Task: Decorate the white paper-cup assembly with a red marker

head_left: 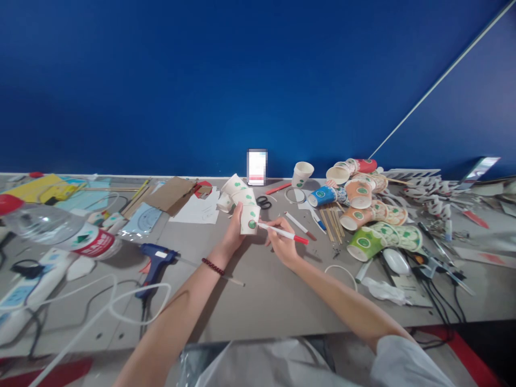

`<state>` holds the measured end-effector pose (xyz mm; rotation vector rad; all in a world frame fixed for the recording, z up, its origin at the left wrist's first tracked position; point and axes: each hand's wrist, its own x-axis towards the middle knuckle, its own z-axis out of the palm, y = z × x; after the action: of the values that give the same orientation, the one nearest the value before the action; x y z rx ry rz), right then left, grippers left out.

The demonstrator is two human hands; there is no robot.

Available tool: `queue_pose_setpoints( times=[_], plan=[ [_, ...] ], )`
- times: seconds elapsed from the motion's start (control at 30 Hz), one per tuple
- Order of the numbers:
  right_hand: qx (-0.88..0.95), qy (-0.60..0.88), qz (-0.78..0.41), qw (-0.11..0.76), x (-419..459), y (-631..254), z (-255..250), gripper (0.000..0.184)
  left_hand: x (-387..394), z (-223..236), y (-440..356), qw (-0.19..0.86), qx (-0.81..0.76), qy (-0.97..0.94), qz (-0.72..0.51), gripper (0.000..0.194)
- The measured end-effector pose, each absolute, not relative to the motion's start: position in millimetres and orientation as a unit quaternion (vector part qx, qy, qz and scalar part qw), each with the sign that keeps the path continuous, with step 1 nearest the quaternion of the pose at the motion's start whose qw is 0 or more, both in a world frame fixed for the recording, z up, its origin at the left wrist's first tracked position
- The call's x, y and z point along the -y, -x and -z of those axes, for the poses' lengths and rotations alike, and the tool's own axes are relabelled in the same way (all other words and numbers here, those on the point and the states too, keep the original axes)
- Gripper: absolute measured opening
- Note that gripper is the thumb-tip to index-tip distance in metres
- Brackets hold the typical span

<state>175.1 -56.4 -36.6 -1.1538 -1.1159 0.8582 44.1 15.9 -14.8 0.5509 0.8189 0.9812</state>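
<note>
My left hand grips a chain of white paper cups with green printed marks, joined in a bent row. The nearest cup faces me, upright and slightly tilted. In my right hand is a white-barrelled marker with a red end, its tip at the right side of that cup; whether it touches cannot be made out. Beyond the cups lie black-handled scissors, partly hidden. A separate white paper cup stands by the wall. Another white marker rests to the right of my right hand.
Coloured paper-cup chains lie to the right, beside wooden sticks and a white mouse. On the left are a blue glue gun, a plastic bottle, a power strip and cardboard. A phone leans against the blue wall.
</note>
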Motion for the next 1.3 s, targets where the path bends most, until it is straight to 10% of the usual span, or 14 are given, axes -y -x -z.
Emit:
queue_pose_setpoints(
  times=[1.3],
  plan=[
    [0.499,0.467,-0.405,0.607,58.3,-174.6,29.1,0.042,-16.2,15.9,-44.0,0.767,-0.382,-0.244,-0.453,0.062]
  ],
)
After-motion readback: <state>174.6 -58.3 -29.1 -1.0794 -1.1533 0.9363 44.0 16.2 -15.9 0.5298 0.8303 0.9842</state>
